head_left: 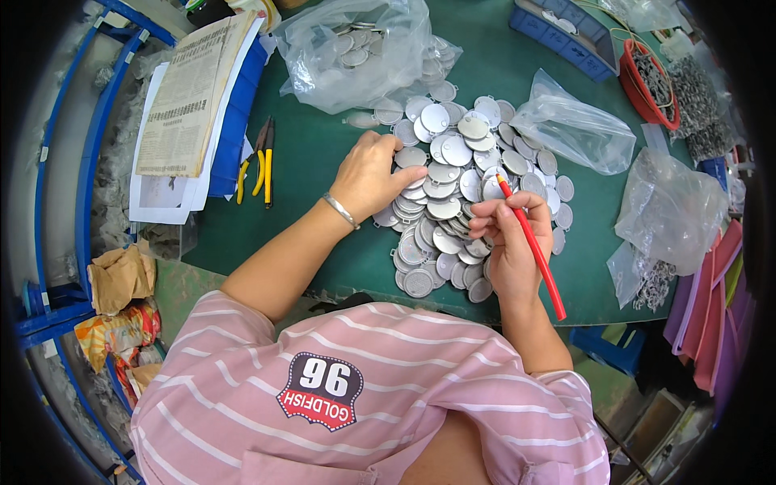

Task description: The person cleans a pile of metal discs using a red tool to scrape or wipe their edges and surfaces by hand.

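A large heap of round silver-grey metal discs (443, 208) with small tabs on their rims lies in front of me on the green table. At the heap's left edge rests my left hand (368, 171), a metal bangle on its wrist. Its thumb reaches over the discs, apart from the fingers, whose tips are partly hidden. My right hand (511, 238), over the heap's right side, grips a red pencil (540, 257). The pencil slants, with its sharpened tip up and away from me over the discs and its blunt end towards my body.
A clear bag of discs (356, 61) stands behind the heap. Yellow-handled pliers (260, 162) lie left, beside newspaper (190, 97) on a blue bin. Further right are a flat plastic bag (578, 125), a blue tray (566, 40), a red basket (647, 87) and bagged chains (655, 283).
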`<state>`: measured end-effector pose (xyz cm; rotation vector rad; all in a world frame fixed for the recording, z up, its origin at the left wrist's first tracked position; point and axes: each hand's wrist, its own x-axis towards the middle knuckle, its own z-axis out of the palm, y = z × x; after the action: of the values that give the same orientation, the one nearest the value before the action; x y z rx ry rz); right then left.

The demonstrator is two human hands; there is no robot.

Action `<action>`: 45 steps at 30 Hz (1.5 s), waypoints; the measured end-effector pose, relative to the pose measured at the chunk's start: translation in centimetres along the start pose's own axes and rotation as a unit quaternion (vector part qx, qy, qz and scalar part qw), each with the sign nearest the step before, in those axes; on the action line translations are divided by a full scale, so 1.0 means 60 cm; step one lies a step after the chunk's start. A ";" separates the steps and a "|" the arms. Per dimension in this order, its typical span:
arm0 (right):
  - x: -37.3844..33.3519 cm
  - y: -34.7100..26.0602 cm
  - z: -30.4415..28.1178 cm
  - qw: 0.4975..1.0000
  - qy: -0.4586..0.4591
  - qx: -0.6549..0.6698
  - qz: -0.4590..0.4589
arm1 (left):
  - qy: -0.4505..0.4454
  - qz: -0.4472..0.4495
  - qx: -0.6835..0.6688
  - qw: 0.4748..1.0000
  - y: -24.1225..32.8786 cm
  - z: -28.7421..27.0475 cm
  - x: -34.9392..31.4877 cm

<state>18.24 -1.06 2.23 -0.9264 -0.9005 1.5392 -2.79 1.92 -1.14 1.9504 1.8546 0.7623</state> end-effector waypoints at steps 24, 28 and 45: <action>-0.005 0.002 -0.005 1.000 0.000 -0.016 0.014 | 0.104 0.061 0.080 0.989 -0.050 -0.032 0.040; -0.005 0.001 -0.008 1.000 0.007 -0.006 0.016 | 0.160 0.051 -0.043 0.985 -0.003 -0.091 0.044; -0.011 0.002 -0.009 1.000 0.002 -0.016 0.016 | -0.221 -0.007 0.023 0.975 -0.023 -0.072 0.020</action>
<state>18.74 -1.71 1.94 -0.9702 -0.9129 1.5525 -6.44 2.70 1.67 1.9357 1.6223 0.2486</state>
